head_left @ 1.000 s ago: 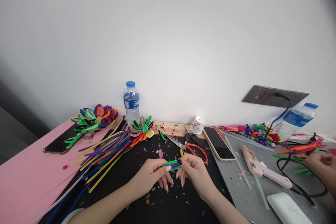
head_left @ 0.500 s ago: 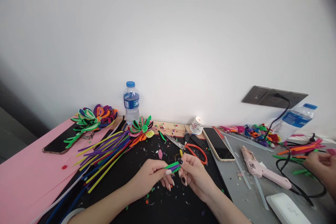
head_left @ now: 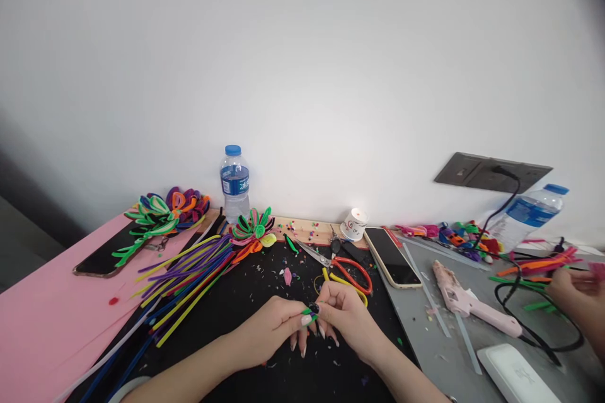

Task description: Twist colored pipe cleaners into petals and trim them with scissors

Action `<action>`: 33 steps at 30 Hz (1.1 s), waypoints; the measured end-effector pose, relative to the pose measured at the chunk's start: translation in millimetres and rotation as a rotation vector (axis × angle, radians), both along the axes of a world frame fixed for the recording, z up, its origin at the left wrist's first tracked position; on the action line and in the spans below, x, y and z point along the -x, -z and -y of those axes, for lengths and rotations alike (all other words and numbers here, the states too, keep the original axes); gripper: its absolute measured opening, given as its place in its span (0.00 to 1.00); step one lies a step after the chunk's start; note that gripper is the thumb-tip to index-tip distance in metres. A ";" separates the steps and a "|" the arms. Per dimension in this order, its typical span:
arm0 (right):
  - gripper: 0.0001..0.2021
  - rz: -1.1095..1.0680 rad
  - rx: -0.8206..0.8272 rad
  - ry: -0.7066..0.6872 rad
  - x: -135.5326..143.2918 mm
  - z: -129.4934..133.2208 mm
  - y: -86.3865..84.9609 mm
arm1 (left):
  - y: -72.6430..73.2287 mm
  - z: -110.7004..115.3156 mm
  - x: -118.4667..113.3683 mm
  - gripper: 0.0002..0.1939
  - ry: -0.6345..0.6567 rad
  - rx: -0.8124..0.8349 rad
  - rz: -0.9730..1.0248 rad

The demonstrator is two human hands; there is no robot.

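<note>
Between my two hands is a small bundle of green and purple pipe cleaners [head_left: 309,312], mostly covered by my fingers. My left hand [head_left: 276,329] pinches it from the left, thumb on top. From the other side, the thumb and fingers of my right hand [head_left: 347,318] close on its end. Just beyond my hands lie orange-handled scissors [head_left: 350,272] with their blades pointing left. A bent yellow pipe cleaner [head_left: 348,283] rests beside the right hand. A pink scrap [head_left: 287,276] sits on the black mat [head_left: 265,289], among small coloured clippings.
To the left are loose pipe cleaners [head_left: 184,289], pipe-cleaner flowers [head_left: 255,227] and a phone [head_left: 106,250]. A water bottle [head_left: 234,186] stands at the wall. On the right lie another phone [head_left: 392,258], a pink glue gun [head_left: 477,308] with a cord, and another person's hand [head_left: 574,293].
My hands have closed further over the green and purple bundle, hiding more of it. The right hand has shifted slightly left and down, uncovering more of the yellow pipe cleaner.
</note>
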State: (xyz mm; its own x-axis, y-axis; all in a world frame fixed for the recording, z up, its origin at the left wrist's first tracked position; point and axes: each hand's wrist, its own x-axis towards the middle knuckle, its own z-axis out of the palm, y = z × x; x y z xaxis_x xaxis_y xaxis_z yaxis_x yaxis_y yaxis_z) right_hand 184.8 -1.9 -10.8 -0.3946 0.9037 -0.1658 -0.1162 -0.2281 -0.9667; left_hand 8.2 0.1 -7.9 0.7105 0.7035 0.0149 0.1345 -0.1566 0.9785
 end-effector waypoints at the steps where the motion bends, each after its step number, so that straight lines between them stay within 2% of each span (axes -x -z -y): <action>1: 0.13 -0.042 0.030 -0.007 1.0 0.9 1.0 | 1.0 -0.2 0.0 0.18 0.001 0.029 0.012; 6: 0.13 -0.274 0.206 -0.086 2.9 3.6 4.0 | -1.5 1.1 1.1 0.16 0.012 0.149 0.078; 10: 0.12 -0.303 0.240 -0.133 0.8 2.1 2.3 | -2.0 2.7 0.0 0.17 0.034 0.226 0.137; 16: 0.12 -0.216 0.118 -0.006 -2.4 -1.5 -2.3 | 8.1 -2.1 0.7 0.27 0.067 0.660 0.284; 21: 0.08 -0.095 -0.076 -0.080 -3.5 1.2 -2.9 | 4.4 -7.2 8.3 0.23 0.156 0.877 0.254; 26: 0.05 -0.027 -0.116 -0.165 -5.3 3.1 -2.5 | 3.9 -8.0 9.9 0.11 0.184 0.903 0.204; 29: 0.05 0.014 -0.109 -0.154 -6.9 0.7 -2.3 | 6.3 -6.1 6.6 0.10 0.094 0.832 0.157; 33: 0.04 0.040 -0.117 -0.142 -7.2 -2.6 -3.1 | 10.1 -3.6 1.7 0.13 -0.007 0.655 0.127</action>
